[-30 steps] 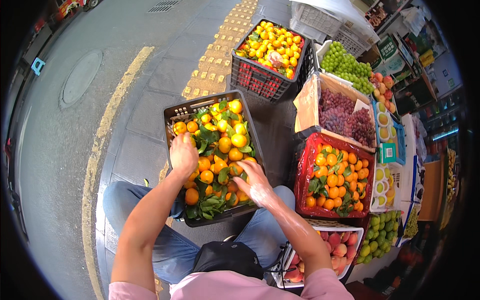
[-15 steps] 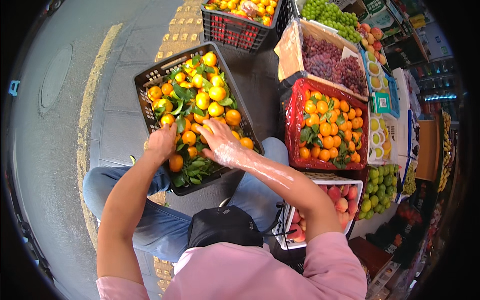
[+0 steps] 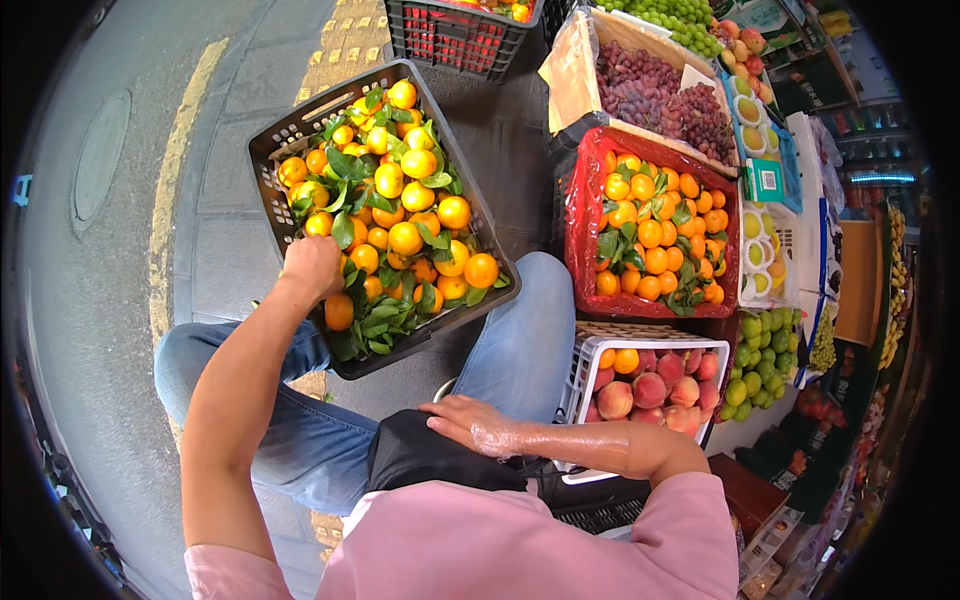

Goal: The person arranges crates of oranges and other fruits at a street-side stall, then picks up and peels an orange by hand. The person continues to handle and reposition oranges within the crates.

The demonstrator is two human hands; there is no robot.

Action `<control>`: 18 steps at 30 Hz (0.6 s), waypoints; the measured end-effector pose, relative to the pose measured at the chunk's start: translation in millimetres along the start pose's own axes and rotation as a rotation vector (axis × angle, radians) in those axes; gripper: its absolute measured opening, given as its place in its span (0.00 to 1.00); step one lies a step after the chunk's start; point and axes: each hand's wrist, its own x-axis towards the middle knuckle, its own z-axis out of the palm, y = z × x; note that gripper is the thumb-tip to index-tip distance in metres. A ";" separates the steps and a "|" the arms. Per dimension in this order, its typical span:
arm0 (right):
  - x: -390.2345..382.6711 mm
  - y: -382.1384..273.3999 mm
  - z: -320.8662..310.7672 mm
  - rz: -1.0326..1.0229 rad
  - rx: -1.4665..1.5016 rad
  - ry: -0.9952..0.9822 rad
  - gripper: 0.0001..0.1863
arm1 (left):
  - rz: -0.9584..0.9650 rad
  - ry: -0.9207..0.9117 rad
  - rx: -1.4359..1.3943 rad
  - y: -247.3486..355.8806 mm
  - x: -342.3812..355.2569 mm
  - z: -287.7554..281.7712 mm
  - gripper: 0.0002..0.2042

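A black slatted crate [image 3: 262, 160] full of mandarins [image 3: 405, 238] with green leaves stands in front of my knees, tilted in view. My left hand [image 3: 315, 268] is at the crate's left side, its back toward me and fingers curled down among the fruit. What those fingers grip, if anything, is hidden. Closer to my body, my right hand [image 3: 470, 422] lies over a black bag [image 3: 405, 455] at my waist, fingers stretched out and holding nothing. Wet-looking whitish smears cover its wrist and forearm.
At right stand a red-lined crate of mandarins [image 3: 650, 240], a white crate [image 3: 722, 365] with peaches and two small orange fruits, limes [image 3: 765, 355] and a box of red grapes [image 3: 650, 105]. Another black crate [image 3: 460, 40] is ahead. Yellow-marked pavement [image 3: 185, 150] lies left.
My right hand has left the mandarin crate and come back to the black bag. My left hand stays at the crate's left side, its fingers now more curled. The view has shifted slightly.
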 end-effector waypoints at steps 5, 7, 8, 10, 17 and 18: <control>-12.6 4.2 8.2 0.041 0.072 0.154 0.24 | -0.008 -0.115 0.050 8.7 -3.5 -34.2 0.11; -7.7 8.7 3.4 0.018 0.082 0.164 0.23 | -0.025 -0.132 0.065 10.6 -6.1 -55.0 0.14; -3.5 9.0 -1.8 0.009 0.072 0.129 0.22 | -0.038 -0.088 0.023 9.9 -8.6 -66.8 0.18; 8.2 5.7 -19.7 0.045 0.045 0.049 0.21 | -0.038 -0.015 -0.077 8.3 -19.2 -88.6 0.23; 135.1 -8.5 -144.7 -0.385 -0.423 0.803 0.25 | -0.159 0.087 -1.196 29.1 -40.3 -113.1 0.30; 153.8 -9.4 -153.4 -0.259 -0.521 0.668 0.25 | -0.206 -0.036 -1.447 29.4 -43.2 -111.5 0.27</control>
